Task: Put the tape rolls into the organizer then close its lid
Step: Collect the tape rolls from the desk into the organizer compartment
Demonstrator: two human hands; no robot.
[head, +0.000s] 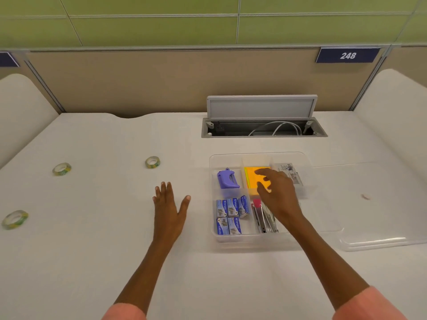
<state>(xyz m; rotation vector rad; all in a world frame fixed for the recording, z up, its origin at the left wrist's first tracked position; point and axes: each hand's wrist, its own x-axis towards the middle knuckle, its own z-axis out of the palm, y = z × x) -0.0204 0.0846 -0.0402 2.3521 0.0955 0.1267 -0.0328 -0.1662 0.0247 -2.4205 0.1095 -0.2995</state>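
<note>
Three tape rolls lie flat on the white desk: one [152, 162] mid-left, one [61, 169] further left, one [14, 219] at the left edge. A clear plastic organizer [231, 239] stands open at centre right, and its clear lid [379, 241] lies on the desk to its right. My left hand [169, 209] rests flat with fingers spread, left of the organizer and below the nearest roll. My right hand [277, 195] hovers over the organizer's orange sticky notes [250, 175], fingers apart and holding nothing.
The organizer holds a purple staple remover [227, 180], several blue staple boxes [231, 214], a stapler [263, 218] and a small packet [290, 173]. An open cable hatch [261, 116] with white cables sits at the desk's back. Partition panels stand behind.
</note>
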